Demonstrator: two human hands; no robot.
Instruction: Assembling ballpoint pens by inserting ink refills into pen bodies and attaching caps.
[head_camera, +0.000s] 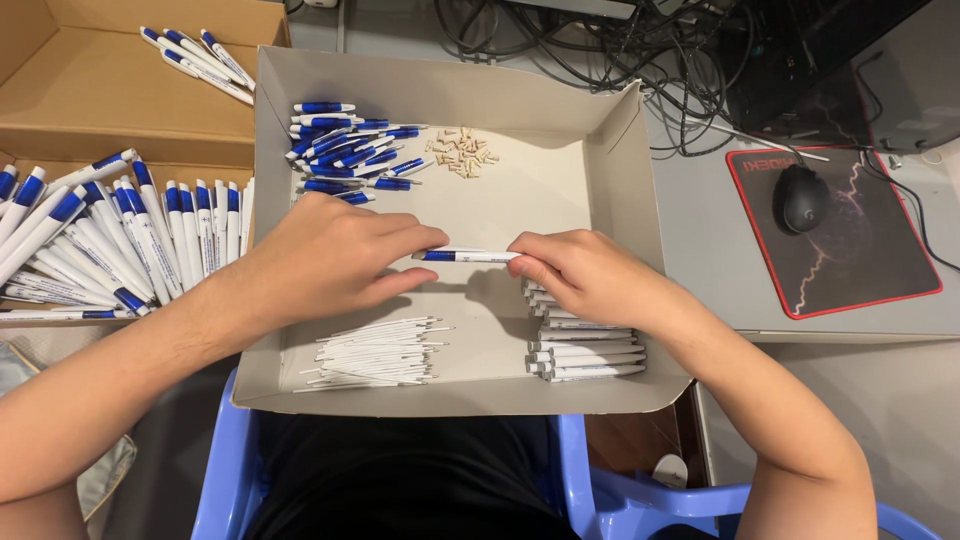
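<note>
Pen (468, 256), white and blue, is pinched at each end by the left hand (335, 255) and right hand (585, 275). Both hands' fingers grip it above the grey cardboard tray (600, 130). White pen barrels (585, 350) lie under the right hand.

The left hand (335, 255) covers one end of the pen (468, 256), and the right hand (585, 275) covers the other end and part of the stack of white barrels (590, 355). The finished pens (90, 245) run off the left edge. The small beige parts (462, 153) are too tiny to identify.
</note>
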